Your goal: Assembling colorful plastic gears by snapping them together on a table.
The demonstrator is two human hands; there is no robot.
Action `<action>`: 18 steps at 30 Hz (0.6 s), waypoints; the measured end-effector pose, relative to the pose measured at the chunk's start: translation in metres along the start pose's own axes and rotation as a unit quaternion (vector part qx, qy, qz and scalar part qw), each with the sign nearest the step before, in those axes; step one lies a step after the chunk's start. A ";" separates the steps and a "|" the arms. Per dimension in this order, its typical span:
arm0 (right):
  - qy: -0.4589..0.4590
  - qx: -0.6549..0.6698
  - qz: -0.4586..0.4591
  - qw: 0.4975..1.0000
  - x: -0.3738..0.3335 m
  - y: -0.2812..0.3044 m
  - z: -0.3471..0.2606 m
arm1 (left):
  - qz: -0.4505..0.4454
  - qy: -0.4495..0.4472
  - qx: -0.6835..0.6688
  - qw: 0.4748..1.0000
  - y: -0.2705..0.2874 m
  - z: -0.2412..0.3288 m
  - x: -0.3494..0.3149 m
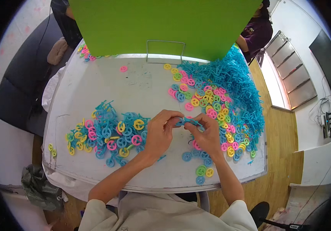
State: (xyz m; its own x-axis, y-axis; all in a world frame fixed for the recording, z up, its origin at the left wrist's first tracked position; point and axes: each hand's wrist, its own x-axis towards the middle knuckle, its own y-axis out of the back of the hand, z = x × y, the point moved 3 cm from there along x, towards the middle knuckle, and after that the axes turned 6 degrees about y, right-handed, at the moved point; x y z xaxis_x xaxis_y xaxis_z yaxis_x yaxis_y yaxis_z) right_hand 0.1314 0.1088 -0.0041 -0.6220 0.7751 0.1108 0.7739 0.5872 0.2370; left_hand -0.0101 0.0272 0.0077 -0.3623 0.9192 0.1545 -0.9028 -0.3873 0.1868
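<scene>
Both hands meet above the white table [142, 88]; the left hand [159, 133] and right hand [207, 134] pinch closed on one small blue plastic piece [186, 121], its long axis running left-right between their fingertips, equally near each.

Glossy plastic wheels [107, 134] on a matt white table [134, 88].

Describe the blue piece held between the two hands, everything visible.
The blue plastic piece is a small part, a round wheel-like end toward the left hand and a thin stick toward the right hand. It lies roughly level above the white table, pinched by fingertips of both hands. Finer detail is too small to tell.
</scene>
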 end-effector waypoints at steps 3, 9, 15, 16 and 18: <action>0.036 -0.093 0.068 0.993 -0.006 0.002 -0.011 | 0.019 0.065 -0.199 0.978 -0.002 0.012 0.001; 0.099 -0.157 0.025 0.982 -0.007 0.056 -0.033 | 0.041 -0.090 0.161 0.982 0.028 0.023 -0.001; 0.099 -0.425 0.124 0.891 -0.021 0.161 -0.008 | 0.050 -0.047 0.131 0.989 0.030 0.027 0.002; 0.102 -0.420 0.117 0.894 -0.021 0.150 -0.013 | 0.030 0.007 0.063 0.998 0.027 0.024 0.002; 0.059 -0.218 0.062 0.972 -0.027 0.116 -0.021 | 0.014 0.061 -0.004 0.998 0.021 0.017 0.001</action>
State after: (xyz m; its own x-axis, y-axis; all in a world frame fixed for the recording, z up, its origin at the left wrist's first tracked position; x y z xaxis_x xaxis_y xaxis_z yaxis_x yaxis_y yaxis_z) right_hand 0.2355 0.1509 0.0409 -0.5569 0.7860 0.2683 0.7359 0.3173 0.5981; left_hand -0.0254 0.0185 0.0280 -0.4118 0.9104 0.0403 -0.8940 -0.4122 0.1759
